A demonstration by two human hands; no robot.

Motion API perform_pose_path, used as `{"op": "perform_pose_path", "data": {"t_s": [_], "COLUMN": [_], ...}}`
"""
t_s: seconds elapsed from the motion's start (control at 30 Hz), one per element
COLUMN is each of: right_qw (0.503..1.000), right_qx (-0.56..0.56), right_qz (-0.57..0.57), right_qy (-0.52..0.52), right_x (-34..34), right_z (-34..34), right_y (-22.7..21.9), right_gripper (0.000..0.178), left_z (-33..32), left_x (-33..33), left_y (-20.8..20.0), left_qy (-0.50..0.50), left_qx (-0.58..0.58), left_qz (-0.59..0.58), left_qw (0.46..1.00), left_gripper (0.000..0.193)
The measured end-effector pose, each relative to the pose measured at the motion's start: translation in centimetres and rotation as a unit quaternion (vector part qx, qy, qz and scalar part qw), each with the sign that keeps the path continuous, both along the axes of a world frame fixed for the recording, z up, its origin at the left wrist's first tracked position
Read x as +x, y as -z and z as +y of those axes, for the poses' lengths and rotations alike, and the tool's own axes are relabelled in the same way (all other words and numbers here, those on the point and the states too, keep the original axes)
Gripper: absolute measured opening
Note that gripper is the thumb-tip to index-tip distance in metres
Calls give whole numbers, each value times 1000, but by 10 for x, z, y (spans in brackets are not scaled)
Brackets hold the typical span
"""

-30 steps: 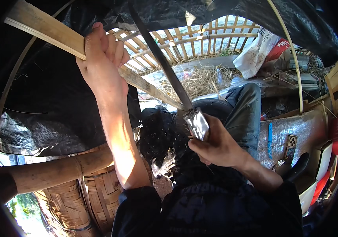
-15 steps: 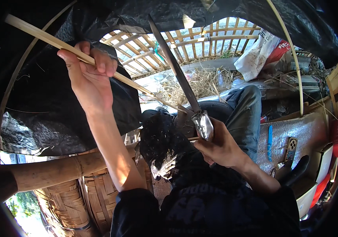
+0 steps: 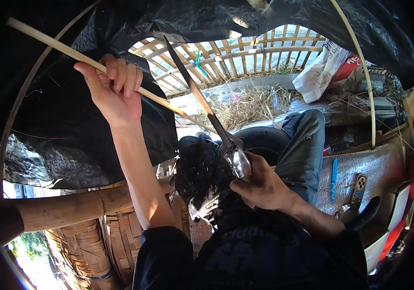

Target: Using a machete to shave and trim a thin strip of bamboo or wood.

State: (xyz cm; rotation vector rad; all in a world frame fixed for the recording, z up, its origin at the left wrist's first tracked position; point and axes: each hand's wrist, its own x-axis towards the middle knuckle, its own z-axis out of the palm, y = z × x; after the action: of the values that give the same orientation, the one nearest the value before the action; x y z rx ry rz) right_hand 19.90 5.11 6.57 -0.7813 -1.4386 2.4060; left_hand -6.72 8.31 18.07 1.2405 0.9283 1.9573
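Observation:
My left hand, raised at the upper left, pinches a long thin bamboo strip between thumb and fingers. The strip slants down to the right, and its lower end passes behind the knife near my lap. Closed around the shiny metal handle of a long knife is my right hand. Its dark blade points up and away to the left, with the base near the strip's low end; whether they touch I cannot tell. Beneath lies a dark, worn cloth over my leg.
A bent knee in jeans rises beside a black tyre-like ring. To the right lie a slim blue tool, a phone and an open box. A bamboo pole runs at left; dry grass lies before a slatted bamboo fence.
My right hand and the knife have shifted slightly left and down, the blade leaning further left. The bamboo strip has turned, now looking narrower, and my left fingers have shifted around it.

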Motion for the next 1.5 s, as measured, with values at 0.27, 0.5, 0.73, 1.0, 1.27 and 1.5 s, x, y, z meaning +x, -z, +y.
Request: {"op": "perform_pose_path", "data": {"t_s": [0.27,0.5,0.73,1.0,1.27,1.5], "right_qw": [995,991,992,985,990,998], "right_qx": [-19,-120,-92,-152,-117,-32], "right_qz": [84,50,82,66,66,36], "right_qy": [45,-20,-30,-43,-32,-39], "right_x": [-12,-29,-16,-21,-9,-13], "right_z": [-9,-2,8,10,11,24], "right_y": [-13,12,-35,-6,-11,-28], "right_gripper": [64,35,32,13,21,33], "left_z": [-3,-5,-4,-5,2,-4], "left_x": [11,15,15,11,15,17], "left_y": [6,6,5,2,-2,-1], "left_qy": [-72,-127,-58,35,-184,-168], "left_qx": [46,46,55,87,-2,-41], "left_qz": [23,37,24,7,-7,-22], "left_qw": [996,990,997,996,983,985], "left_gripper": [54,54,53,48,42,40]}}
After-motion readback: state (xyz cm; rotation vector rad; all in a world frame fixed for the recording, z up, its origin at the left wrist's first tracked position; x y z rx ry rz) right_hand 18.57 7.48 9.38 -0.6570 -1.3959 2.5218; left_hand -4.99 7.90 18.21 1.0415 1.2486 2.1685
